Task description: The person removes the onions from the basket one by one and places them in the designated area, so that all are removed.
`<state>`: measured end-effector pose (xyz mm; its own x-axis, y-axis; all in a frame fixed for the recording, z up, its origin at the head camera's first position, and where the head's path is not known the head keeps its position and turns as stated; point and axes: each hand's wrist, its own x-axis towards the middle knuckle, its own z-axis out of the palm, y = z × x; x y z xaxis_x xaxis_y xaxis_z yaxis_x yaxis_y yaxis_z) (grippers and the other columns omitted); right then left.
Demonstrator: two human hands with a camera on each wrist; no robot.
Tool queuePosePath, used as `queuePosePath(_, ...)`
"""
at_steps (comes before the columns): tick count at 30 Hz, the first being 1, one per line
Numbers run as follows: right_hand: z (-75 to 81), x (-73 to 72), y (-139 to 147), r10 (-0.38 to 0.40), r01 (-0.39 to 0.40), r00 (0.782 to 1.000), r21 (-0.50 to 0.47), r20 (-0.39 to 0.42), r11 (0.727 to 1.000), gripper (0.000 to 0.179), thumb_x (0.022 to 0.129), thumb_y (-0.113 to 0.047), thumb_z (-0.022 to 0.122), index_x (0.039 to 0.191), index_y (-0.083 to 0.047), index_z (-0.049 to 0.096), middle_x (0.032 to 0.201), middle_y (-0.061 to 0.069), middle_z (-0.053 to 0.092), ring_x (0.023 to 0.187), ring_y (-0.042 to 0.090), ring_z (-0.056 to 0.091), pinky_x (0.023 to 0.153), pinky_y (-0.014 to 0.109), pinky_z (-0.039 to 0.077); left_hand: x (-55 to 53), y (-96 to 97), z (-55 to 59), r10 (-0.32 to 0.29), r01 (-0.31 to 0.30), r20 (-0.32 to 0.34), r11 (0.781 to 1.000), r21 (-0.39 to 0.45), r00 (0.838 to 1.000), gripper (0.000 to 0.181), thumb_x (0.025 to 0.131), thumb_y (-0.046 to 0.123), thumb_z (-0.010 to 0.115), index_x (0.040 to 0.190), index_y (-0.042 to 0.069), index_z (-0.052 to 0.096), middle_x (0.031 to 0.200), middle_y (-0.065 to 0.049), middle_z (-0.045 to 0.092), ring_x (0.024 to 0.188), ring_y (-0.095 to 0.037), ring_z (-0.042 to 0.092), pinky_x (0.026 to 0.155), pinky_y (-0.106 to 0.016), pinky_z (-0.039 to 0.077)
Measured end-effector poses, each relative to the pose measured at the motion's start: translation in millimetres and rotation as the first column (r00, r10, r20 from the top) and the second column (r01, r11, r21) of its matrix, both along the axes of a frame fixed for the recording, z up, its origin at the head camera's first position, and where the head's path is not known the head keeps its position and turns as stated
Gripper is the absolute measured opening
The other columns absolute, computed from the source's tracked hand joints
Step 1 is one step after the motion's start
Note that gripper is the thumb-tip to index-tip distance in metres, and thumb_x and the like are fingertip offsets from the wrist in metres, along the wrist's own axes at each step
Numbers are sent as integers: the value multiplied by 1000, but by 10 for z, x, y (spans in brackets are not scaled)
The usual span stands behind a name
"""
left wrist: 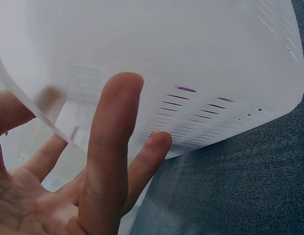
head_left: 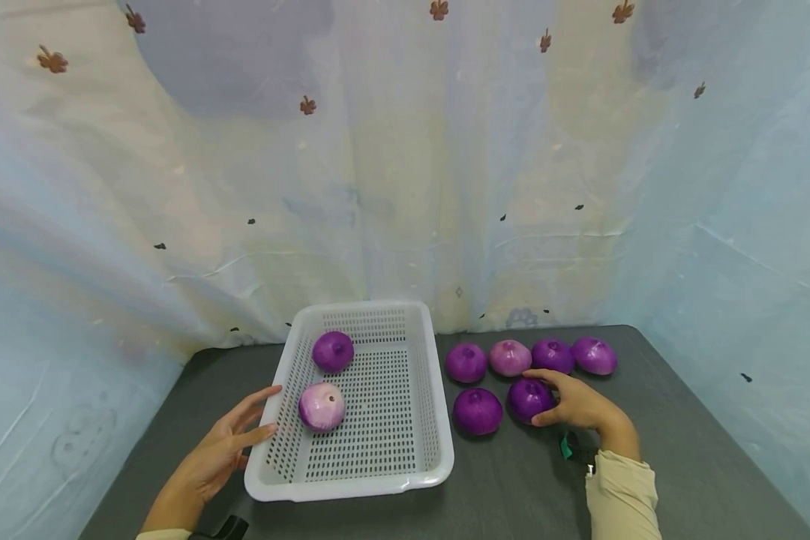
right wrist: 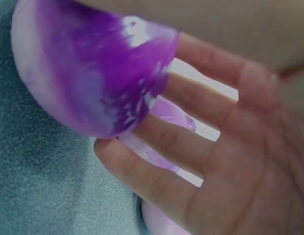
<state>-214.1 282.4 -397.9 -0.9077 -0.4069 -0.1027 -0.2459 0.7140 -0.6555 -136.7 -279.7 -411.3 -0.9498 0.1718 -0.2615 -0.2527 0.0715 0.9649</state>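
Observation:
My left hand (head_left: 219, 450) holds the left rim of a white plastic basket (head_left: 439, 405), with fingers on both sides of the rim in the left wrist view. Two peeled red onions lie inside: a dark purple onion (head_left: 333, 352) towards the back and a paler onion (head_left: 321, 407) nearer the front. At the right, my right hand (head_left: 574, 405) curls its thumb and fingers round a dark red onion (head_left: 528, 399). In the right wrist view, the fingers reach along that glossy onion's (right wrist: 93, 73) side. Another red onion (head_left: 478, 411) sits just left of it.
Behind the held onion runs a row of several more red onions, from a purple onion (head_left: 466, 363) beside the basket to a lighter onion (head_left: 594, 355) at the right. They stand on a dark grey tabletop (head_left: 688, 465). A patterned curtain (head_left: 405, 187) hangs behind.

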Motion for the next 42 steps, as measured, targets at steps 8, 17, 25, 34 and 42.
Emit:
queuePosePath(8,7,3,3,-8,8,1000,2,13,1000,82,75,-24,87,144,-5,48,145,29,46,128,47,50,99,64,44,11,-7,-6,-15,15,-8,1000,12,1000,67,100,21,59,158,25,25,162,-20,16,116,-25,60,82,-54,57)
queuePosePath(17,-5,12,17,-7,7,1000,8,1,1000,81,74,-25,88,142,-4,50,143,30,48,123,45,53,96,61,47,8,14,13,-4,4,-2,1000,9,1000,68,100,22,61,157,25,25,161,-20,17,117,-26,59,82,-54,57)
queuePosePath(25,-56,-22,8,-15,15,1000,6,-6,1000,80,76,-28,87,143,-5,50,142,30,49,123,45,54,96,61,48,8,-2,-4,-9,9,-6,1000,10,1000,67,100,21,60,158,25,25,161,-20,17,116,-26,59,83,-54,57)
queuePosePath(34,-47,-24,-3,-15,15,1000,-7,5,1000,82,76,-28,87,144,-4,48,144,31,47,125,46,52,96,61,48,9,10,14,-6,6,-5,1000,10,1000,68,100,21,60,158,24,25,161,-21,18,116,-27,60,82,-54,57)
queuePosePath(42,37,-3,-2,-13,11,998,-38,-55,999,80,78,-28,85,144,-3,48,146,27,47,132,50,47,101,63,44,9,11,21,-13,13,-6,1000,13,1000,68,100,21,60,158,25,25,161,-22,17,115,-26,60,82,-54,57)
